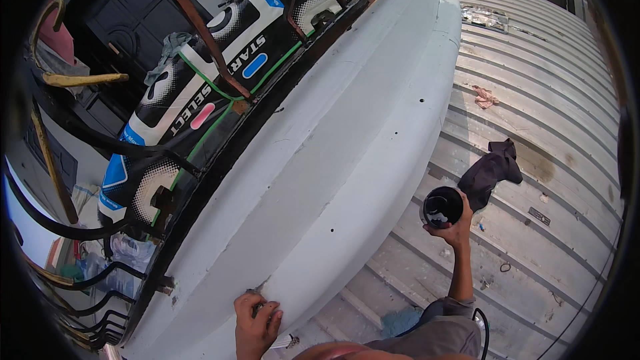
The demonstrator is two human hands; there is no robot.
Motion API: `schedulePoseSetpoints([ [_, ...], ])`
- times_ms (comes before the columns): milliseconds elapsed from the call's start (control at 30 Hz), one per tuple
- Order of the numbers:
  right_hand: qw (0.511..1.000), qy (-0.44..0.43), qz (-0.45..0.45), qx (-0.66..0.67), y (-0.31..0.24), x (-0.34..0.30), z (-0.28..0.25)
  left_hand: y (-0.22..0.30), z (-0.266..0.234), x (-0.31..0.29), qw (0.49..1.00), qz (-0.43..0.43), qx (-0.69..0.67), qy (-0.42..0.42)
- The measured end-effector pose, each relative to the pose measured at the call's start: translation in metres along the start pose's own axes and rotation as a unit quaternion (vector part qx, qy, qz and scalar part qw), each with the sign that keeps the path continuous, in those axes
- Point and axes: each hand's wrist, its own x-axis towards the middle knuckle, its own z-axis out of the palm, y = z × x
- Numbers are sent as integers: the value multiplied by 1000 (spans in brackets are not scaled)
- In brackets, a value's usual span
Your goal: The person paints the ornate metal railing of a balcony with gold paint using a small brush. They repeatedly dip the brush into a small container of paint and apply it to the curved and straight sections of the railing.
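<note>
A long, pale grey ledge (267, 200) with a curved outer edge slants across the middle of the view. At its near end, my left hand (257, 325) rests with curled fingers pressed to the surface. By its fingertips shows a small rough grey patch (257, 291); whatever those fingers grip is too hidden to name. My right hand (459, 221) is wrapped round a black cup (443, 205), held over the metal roof to the right of the ledge. Inside the cup I see a dark, shiny interior with light streaks.
Left of the ledge runs a black and rusty metal railing (220, 60), with a black, blue and white printed mat (227, 40) hung along it. On the ribbed metal roof (567, 240) lie a dark cloth (490, 172), a pinkish rag (485, 97) and shiny foil (485, 18).
</note>
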Motion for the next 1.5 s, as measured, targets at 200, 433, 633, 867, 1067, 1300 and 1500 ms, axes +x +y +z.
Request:
schedulePoseSetpoints([
  [200,997,-27,-20,68,-101,39,9,7,-5,12,1000,16,4,5],
  [433,991,110,-62,-32,-143,40,-15,3,-4,4,999,34,-2,-24],
  [633,987,148,-63,-3,-163,30,-20,3,-2,12,998,59,3,1],
  [867,985,169,-27,-13,-191,21,6,8,-2,12,999,3,-46,-17],
  [1067,983,179,-3,39,-222,40,26,6,-7,14,999,9,-36,-12],
  [1300,990,113,-2,81,-238,95,39,8,-8,14,999,2,-51,2],
  [1500,996,88,23,8,-231,118,63,9,-8,14,999,12,-36,27],
])
